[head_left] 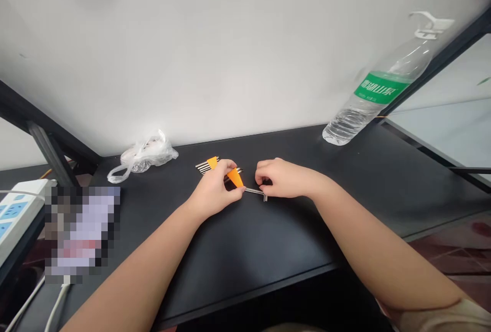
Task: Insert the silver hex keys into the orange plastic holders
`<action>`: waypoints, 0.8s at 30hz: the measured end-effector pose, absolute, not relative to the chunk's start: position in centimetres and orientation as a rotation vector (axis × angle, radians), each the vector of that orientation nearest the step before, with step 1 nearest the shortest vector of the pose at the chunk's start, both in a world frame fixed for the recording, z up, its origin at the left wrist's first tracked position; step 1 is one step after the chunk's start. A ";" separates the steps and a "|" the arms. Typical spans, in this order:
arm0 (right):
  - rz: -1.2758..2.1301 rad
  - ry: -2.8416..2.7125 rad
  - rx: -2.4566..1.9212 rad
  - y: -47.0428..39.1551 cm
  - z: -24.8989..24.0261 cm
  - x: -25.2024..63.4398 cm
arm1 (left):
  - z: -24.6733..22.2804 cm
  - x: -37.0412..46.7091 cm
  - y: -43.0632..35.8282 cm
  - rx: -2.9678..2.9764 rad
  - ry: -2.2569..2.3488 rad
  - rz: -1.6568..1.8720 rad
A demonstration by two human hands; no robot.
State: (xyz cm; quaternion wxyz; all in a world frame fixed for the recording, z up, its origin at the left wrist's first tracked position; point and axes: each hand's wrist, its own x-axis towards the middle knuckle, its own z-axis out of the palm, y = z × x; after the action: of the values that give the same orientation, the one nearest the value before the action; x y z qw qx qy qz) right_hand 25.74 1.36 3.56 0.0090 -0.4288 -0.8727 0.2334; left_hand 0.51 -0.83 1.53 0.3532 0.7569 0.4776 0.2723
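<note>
A set of hex keys (202,167) in an orange holder (235,178) is in my left hand (217,189); the thumb and fingers are closed round the holder. The straight ends of several keys stick out at the far left, and bent ends show at the right. One silvery hex key (253,191) reaches out of the holder to the right, its short bent end low. My right hand (282,178) is closed at that bent end, thumb and curled fingertips against the key. The palm side of the right hand is partly hidden.
On the black table (245,250), a clear plastic bag (149,153) lies at the back left. A large water bottle (368,91) with a green label stands at the back right. At the left are a power strip (15,206), a blurred-out phone-like object (86,235) and white cables (56,306).
</note>
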 end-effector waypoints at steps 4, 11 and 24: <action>0.813 -2.730 -1.332 1.3 3.7 25.7 | 1.6 0.5 -0.8 1.964 1.233 0.679; 0.584 -2.792 -1.378 0.5 3.8 24.9 | 1.6 0.5 -0.7 1.972 1.242 0.687; 0.580 -2.400 -1.003 1.6 4.5 26.1 | 0.9 0.4 -0.5 2.068 1.296 0.681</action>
State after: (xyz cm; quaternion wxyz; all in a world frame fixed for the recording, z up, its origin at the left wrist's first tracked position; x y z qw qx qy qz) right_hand 26.13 1.56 4.46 0.2360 -0.3655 -0.8752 0.2114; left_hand 0.35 -0.47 0.89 0.2991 0.7788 0.4880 0.2566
